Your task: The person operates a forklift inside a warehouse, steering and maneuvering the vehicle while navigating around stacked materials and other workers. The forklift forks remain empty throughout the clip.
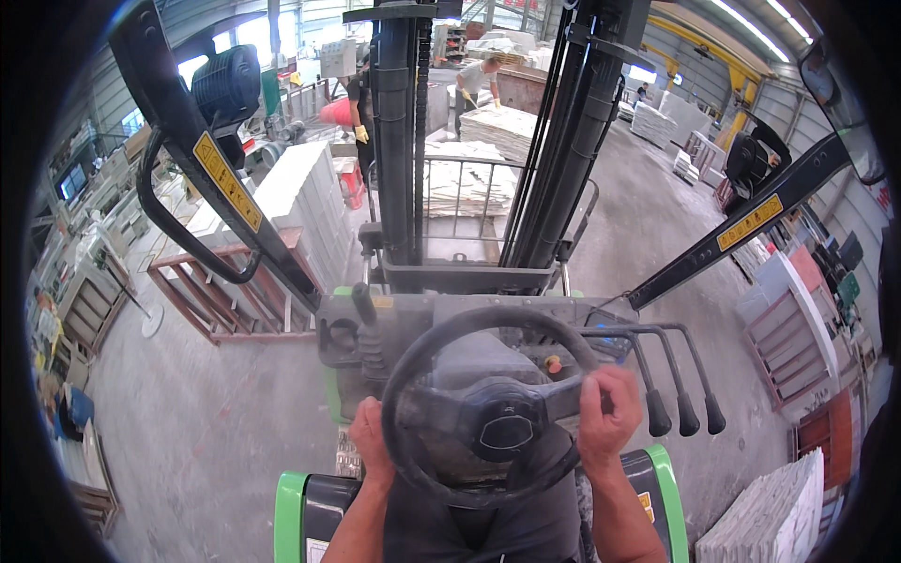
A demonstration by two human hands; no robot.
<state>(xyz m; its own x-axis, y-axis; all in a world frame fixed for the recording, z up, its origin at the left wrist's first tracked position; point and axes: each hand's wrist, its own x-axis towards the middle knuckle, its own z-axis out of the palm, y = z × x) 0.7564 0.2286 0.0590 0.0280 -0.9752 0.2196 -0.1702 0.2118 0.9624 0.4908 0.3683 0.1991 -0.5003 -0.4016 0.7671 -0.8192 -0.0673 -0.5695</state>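
I sit at the controls of a forklift, with a black steering wheel (404, 379) before me. My left hand (372, 439) is closed at the wheel's left rim, its fingers curled and partly hidden. On the right side of the rim, my right hand (608, 409) is closed too, a little blurred. Left of the wheel stands a black lever (365, 314) with a ribbed boot. Three black-knobbed control levers (687, 413) hang to the right of my right hand. A red button (554, 364) sits on the dash behind the wheel.
Beyond the mast (401, 141) and load guard, stone slabs (465, 188) lie stacked. A worker (481, 89) in gloves leans over another stack (502, 129); a second person is partly behind the mast. Racked white slabs (305, 192) stand left, more slabs (770, 511) at lower right.
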